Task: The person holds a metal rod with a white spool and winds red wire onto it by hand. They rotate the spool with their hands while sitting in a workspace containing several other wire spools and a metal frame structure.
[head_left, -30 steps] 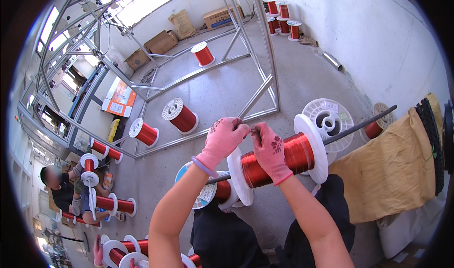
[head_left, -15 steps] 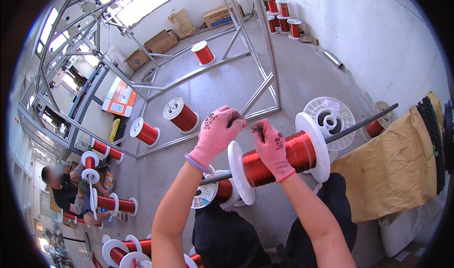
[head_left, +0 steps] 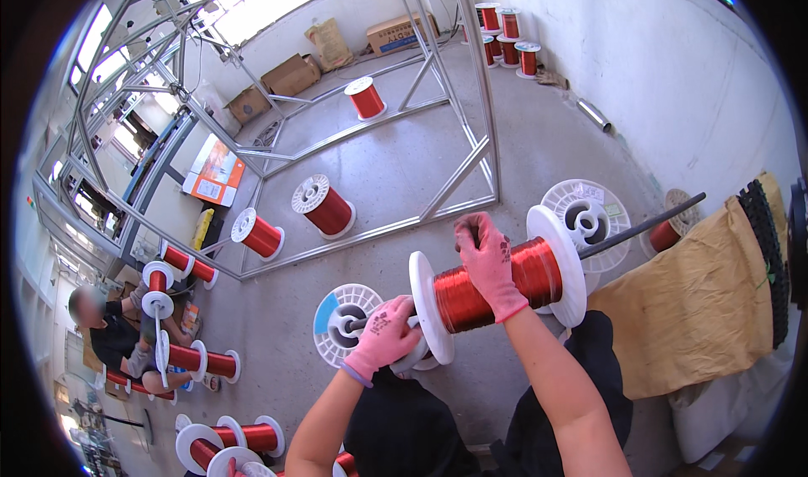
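Red-wire spool (head_left: pixel 539 273) was carried between ends of dark rod (head_left: pixel 644 224). Left hand (head_left: pixel 384 335) had been lowered near rod's left end, grip impossible to tell; right hand (head_left: pixel 486 262) was kept pinched above spool.

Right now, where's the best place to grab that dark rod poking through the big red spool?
I'd hold the dark rod by its bare right end, coming from the right. That end is slim, straight and sticks out past the spool, while the left hand covers part of its left side.
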A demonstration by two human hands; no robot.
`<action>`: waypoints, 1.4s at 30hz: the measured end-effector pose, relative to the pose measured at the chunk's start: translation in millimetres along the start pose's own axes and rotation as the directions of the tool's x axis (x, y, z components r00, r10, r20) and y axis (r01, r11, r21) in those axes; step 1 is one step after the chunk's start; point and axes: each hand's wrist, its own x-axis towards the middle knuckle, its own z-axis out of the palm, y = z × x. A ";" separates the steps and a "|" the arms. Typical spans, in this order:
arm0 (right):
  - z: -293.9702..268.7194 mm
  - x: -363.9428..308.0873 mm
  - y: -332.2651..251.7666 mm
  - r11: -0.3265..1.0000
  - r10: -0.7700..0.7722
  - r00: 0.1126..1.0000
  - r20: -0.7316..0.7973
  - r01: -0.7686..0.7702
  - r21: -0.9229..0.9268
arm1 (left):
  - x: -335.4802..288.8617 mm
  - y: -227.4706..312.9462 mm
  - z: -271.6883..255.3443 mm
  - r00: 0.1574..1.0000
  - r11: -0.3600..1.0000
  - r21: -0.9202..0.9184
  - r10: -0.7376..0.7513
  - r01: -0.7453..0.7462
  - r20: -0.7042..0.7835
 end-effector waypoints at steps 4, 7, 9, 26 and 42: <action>1.5 -0.3 -8.0 0.998 0.063 0.998 -0.004 -0.063 0.009 | 1.0 -6.2 12.5 0.992 0.993 0.098 0.070 -0.060 -0.103; 1.6 1.4 -16.8 0.989 0.147 0.989 0.027 -0.146 -0.032 | 2.1 -14.7 24.7 0.990 0.963 0.266 0.070 -0.036 -0.122; -0.1 5.6 -18.0 0.978 0.202 0.978 0.059 -0.198 -0.068 | 3.5 -14.4 30.7 0.980 0.939 0.343 0.076 -0.009 -0.182; -139.1 -16.6 -68.2 0.417 0.116 0.993 -0.017 -0.064 -0.906 | 10.3 -9.5 34.1 0.955 0.907 0.421 0.115 0.010 -0.272; -143.4 -69.8 -32.9 0.620 -0.108 0.991 -0.080 0.005 -0.784 | 7.8 -15.6 23.5 0.981 0.937 0.325 -0.076 0.132 -0.178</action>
